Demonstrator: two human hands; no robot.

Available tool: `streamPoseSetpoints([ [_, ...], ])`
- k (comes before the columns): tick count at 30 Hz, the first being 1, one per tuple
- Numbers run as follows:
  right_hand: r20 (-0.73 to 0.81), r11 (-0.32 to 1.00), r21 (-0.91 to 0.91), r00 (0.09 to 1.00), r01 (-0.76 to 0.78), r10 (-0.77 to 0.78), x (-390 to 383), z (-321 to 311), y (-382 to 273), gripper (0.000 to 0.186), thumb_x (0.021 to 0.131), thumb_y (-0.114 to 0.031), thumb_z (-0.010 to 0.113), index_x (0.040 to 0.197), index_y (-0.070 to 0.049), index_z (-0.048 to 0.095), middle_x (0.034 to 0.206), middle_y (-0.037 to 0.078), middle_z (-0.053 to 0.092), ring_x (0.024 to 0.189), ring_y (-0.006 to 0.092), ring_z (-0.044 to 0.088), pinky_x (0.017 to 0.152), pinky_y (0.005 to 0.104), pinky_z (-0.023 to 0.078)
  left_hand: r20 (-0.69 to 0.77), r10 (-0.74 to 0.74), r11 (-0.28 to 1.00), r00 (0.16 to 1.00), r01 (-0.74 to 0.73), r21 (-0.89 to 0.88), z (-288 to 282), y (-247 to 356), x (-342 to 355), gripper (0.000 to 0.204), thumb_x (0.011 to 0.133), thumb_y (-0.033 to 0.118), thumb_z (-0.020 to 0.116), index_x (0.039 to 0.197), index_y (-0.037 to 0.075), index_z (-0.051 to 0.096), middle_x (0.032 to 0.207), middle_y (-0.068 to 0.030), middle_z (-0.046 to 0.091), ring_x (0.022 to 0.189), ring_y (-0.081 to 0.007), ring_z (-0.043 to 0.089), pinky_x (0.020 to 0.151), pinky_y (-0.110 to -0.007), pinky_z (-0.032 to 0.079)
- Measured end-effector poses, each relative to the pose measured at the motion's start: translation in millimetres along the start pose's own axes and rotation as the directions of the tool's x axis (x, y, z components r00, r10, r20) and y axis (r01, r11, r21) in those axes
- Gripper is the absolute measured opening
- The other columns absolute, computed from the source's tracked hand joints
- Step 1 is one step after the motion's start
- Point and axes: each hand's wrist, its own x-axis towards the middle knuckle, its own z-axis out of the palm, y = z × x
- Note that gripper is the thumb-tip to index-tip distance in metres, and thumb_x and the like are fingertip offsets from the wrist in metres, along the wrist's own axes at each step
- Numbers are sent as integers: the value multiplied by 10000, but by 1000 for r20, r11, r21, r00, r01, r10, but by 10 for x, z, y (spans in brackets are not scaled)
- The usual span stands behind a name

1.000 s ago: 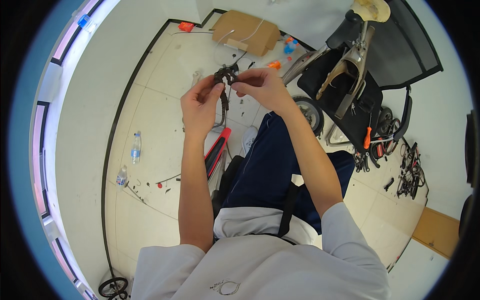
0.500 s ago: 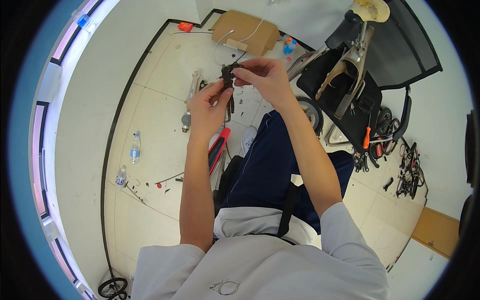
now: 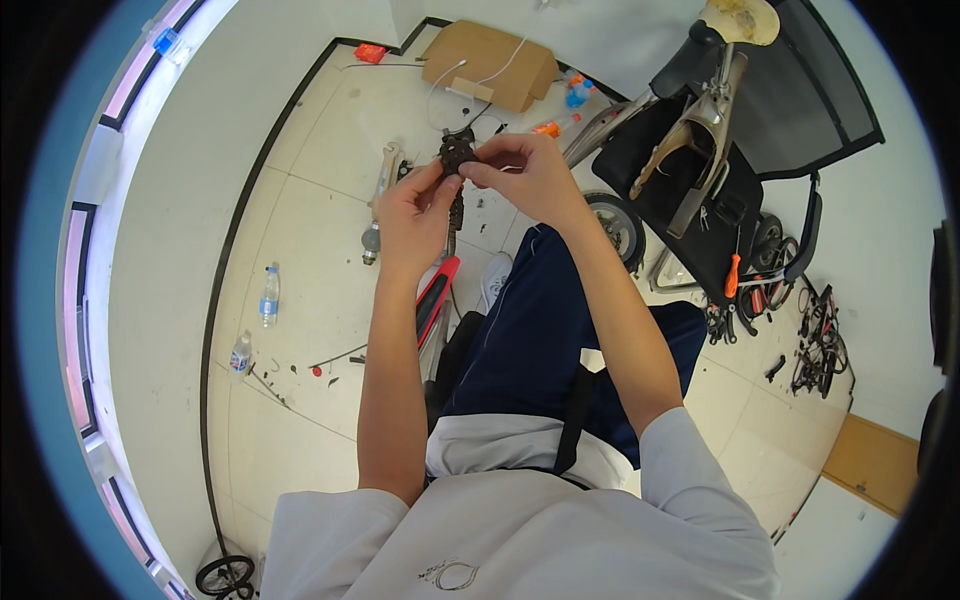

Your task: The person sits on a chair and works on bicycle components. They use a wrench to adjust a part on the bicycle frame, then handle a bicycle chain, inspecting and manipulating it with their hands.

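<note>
Out in front of me, above the floor, I hold a small dark metal bike part with a jagged outline. My left hand pinches its lower left side between thumb and fingers. On its right side, my right hand is closed with thumb and fingertips against it. A dark chain-like strip hangs just under the part; whether the two are joined I cannot tell. Beyond my left hand a silver wrench lies on the floor. A red and black bar is beside my left forearm.
To the right, a black mesh chair carries worn metal bike parts and an orange screwdriver. A cardboard box lies by the far wall. Plastic bottles stand at left. Loose bike parts lie at right.
The dark part has been turned and now shows a broader face. My right hand has come slightly nearer and lower, uncovering an orange-labelled bottle behind it. My left hand has hardly moved.
</note>
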Motion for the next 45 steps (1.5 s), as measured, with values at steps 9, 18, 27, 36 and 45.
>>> streamPoseSetpoints([
  [9, 244, 982, -188, 970, 36, 12, 10, -311, -253, 185, 826, -90, 739, 977, 15, 725, 835, 65, 696, 771, 105, 647, 735, 248, 544, 107, -24, 1000, 994, 25, -11, -12, 72, -18, 252, 934, 31, 598, 1170, -55, 624, 948, -51, 650, 877, -98, 612, 788, -220, 477],
  [18, 319, 994, -60, 945, 93, -69, 60, -339, -315, 385, 817, -69, 734, 1187, -2, 647, 1029, 83, 691, 889, 148, 660, 814, 277, 547, 264, -61, 997, 963, 70, -24, -47, 121, -27, 227, 973, 62, 538, 1150, -46, 631, 901, -29, 636, 852, -96, 564, 801, -243, 456],
  [27, 180, 966, -193, 974, 170, -136, 10, -187, -312, 379, 741, -57, 745, 1110, 2, 681, 1030, 85, 704, 930, 171, 672, 921, 311, 513, 204, -129, 990, 970, 138, -28, -9, 113, 4, 262, 966, 93, 555, 1178, -43, 626, 952, -54, 671, 829, -97, 580, 762, -241, 461],
  [36, 43, 912, -246, 944, 329, -328, -31, -41, -426, 391, 727, -46, 751, 1108, -22, 669, 1007, 90, 703, 967, 181, 684, 918, 313, 511, 107, -27, 999, 994, 24, 31, -5, 162, 7, 292, 915, 85, 635, 1167, -62, 630, 1004, -94, 709, 958, -151, 668, 856, -276, 509],
  [45, 107, 775, -438, 883, 455, -457, -34, 64, -378, 342, 708, 22, 712, 1040, -31, 652, 1100, 96, 668, 1002, 263, 656, 866, 314, 517, 152, -131, 929, 980, 174, -325, -101, 75, 52, 334, 919, 141, 631, 1183, -64, 631, 1036, -110, 696, 952, -153, 656, 851, -279, 514],
])
